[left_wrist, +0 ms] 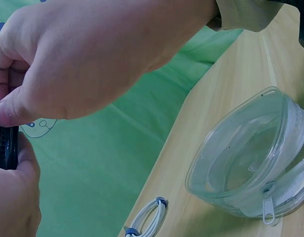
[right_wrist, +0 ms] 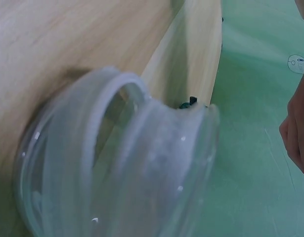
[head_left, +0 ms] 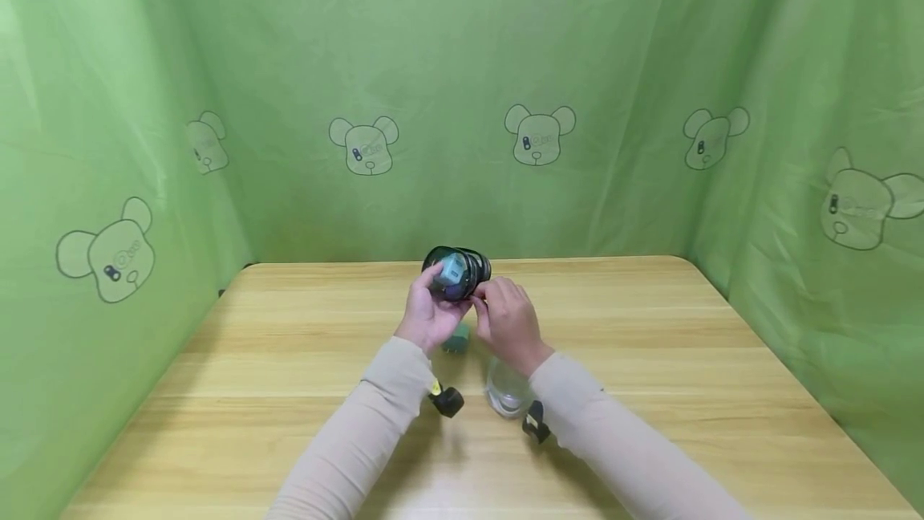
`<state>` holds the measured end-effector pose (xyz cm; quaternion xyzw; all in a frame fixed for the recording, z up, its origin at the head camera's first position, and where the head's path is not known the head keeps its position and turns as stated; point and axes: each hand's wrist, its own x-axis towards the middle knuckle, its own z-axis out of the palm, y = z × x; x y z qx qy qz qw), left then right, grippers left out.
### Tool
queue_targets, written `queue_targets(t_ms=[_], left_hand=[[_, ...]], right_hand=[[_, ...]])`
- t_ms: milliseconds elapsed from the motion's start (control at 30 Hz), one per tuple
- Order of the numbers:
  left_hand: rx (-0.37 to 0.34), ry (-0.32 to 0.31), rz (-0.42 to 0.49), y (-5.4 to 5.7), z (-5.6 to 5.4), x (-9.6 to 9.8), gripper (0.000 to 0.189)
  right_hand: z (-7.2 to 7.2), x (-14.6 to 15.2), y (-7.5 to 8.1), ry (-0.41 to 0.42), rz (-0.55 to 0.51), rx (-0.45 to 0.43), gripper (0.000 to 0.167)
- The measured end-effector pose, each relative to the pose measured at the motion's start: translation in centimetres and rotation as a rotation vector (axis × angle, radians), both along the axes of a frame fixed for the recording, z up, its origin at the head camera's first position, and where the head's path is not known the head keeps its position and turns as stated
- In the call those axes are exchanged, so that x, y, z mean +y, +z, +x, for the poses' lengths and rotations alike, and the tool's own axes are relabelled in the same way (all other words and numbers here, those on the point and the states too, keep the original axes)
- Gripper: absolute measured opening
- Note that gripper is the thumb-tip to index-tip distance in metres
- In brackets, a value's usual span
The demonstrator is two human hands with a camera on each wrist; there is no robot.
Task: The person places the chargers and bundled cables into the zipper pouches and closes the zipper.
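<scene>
In the head view my left hand (head_left: 431, 315) holds up a small see-through pouch (head_left: 456, 293) with black edges. Inside it shows a light blue block (head_left: 452, 269) with dark slots, like a charger. At the pouch's lower right edge, the fingertips of my right hand (head_left: 508, 323) pinch a small part, largely hidden by the fingers. The left wrist view catches both hands around the black edge (left_wrist: 6, 148). Under the right forearm a clear pouch with a white zipper (head_left: 508, 392) stands on the table, its zip gaping in the right wrist view.
A green block (head_left: 456, 338) lies on the table below my left hand. The left wrist view also has a coiled white cable (left_wrist: 151, 218) with blue ties near the table's edge. Green curtains (head_left: 462, 38) surround the wooden table (head_left: 303, 327) at the back and sides.
</scene>
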<state>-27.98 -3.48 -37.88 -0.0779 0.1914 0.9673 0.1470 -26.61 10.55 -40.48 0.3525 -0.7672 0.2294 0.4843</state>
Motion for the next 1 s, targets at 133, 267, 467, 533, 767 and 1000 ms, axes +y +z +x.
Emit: queue_targets(t_ms=[133, 267, 467, 533, 767, 1000], left_hand=[[0.023, -0.009, -0.016, 0.02, -0.06, -0.02, 0.065], [0.031, -0.016, -0.034, -0.06, -0.16, 0.09, 0.066], [-0.009, -0.007, -0.027, -0.22, -0.14, 0.34, 0.064], [-0.01, -0.008, -0.026, -0.26, -0.12, 0.4, 0.064], [0.002, -0.017, -0.05, -0.31, -0.07, 0.52, 0.063], [0.0, -0.018, -0.043, -0.3, -0.05, 0.48, 0.065]], right_hand=[[0.05, -0.14, -0.02, -0.008, 0.026, 0.019, 0.016], [0.27, -0.29, 0.08, -0.023, 0.042, 0.018, 0.016], [0.5, -0.42, 0.19, -0.056, 0.054, 0.009, 0.016], [0.51, -0.46, 0.18, -0.073, 0.06, 0.004, 0.017], [0.57, -0.57, 0.2, -0.112, 0.052, 0.004, 0.013], [0.47, -0.57, 0.28, -0.115, 0.039, 0.005, 0.014]])
